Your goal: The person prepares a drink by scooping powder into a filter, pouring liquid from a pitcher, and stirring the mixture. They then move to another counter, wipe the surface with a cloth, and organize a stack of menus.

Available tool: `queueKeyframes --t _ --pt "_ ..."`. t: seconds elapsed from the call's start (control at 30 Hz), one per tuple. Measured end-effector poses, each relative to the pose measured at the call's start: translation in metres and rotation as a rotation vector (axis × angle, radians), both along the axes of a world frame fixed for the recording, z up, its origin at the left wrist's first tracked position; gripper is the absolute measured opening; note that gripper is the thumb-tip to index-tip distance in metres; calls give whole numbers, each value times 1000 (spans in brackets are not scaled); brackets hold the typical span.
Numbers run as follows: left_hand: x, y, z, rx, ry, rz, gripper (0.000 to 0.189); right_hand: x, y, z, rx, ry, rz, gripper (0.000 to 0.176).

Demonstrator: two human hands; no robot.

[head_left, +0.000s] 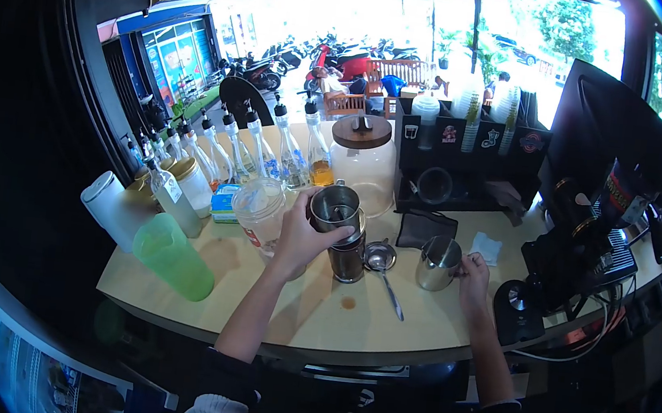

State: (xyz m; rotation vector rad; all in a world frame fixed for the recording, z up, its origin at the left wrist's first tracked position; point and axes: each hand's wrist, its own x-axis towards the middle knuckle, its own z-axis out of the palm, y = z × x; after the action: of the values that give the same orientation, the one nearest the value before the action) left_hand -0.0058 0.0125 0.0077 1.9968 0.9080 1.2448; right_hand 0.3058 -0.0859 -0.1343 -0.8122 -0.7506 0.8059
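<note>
My left hand (306, 232) is wrapped round a metal cup (335, 205), which it holds over a tall dark glass (347, 261) on the counter. Further right, my right hand (474, 276) grips the handle of a steel pitcher (439, 265), close to the counter top. Between the two vessels lies a metal strainer (380, 255) with a long-handled spoon (394, 295) beside it. A clear plastic jug (260, 209) stands left of my left hand.
A green cup (172, 256) and several pump bottles (288, 150) line the left. Behind are a wood-lidded jar (364, 162) and a black cup organizer (466, 152). Dark cloth (425, 230) lies mid-counter (319, 318); black equipment (573, 240) stands right. People sit outside.
</note>
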Motion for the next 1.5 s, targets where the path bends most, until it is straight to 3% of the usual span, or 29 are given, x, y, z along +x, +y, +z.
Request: queueKeyframes --t 0.97,1.5 --pt "0 -15 12 263 98 -81 70 1 -3 1 -36 -43 4 18" --pt "0 -3 -6 290 -16 -149 75 2 -4 -3 -30 -52 -15 17"
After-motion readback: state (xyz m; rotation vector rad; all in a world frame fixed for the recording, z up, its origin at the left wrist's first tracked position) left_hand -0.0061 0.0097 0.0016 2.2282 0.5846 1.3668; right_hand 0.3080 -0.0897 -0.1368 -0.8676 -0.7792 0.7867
